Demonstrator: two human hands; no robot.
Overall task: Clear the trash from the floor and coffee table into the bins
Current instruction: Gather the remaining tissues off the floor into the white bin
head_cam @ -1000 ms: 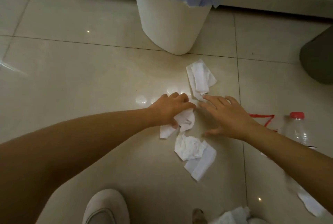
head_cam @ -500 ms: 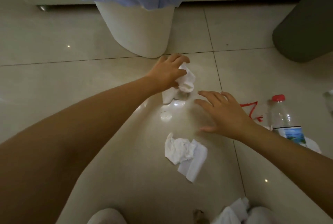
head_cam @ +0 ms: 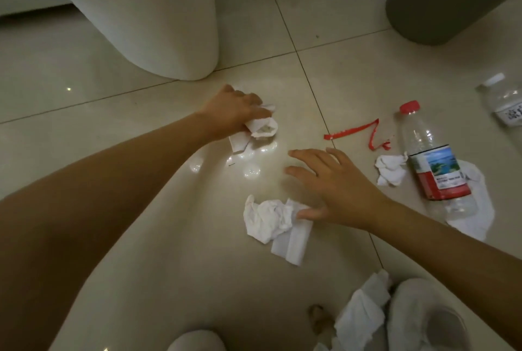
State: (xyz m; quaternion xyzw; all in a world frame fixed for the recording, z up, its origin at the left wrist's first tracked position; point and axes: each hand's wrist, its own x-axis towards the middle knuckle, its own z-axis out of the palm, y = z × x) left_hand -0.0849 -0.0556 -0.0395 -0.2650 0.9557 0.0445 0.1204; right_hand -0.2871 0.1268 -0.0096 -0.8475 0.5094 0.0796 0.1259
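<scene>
Tissue (head_cam: 261, 127), white and crumpled into a wad, sits clenched in the left hand (head_cam: 231, 112) low over the floor (head_cam: 84, 90), below the white bin (head_cam: 158, 37). Right hand (head_cam: 336, 184) is spread open, its thumb touching another crumpled tissue (head_cam: 271, 220); a bottle (head_cam: 432, 164) lies beyond its wrist.

Glossy beige tiled floor (head_cam: 353, 73) with dark grout lines, reflecting small ceiling-light glints.
</scene>
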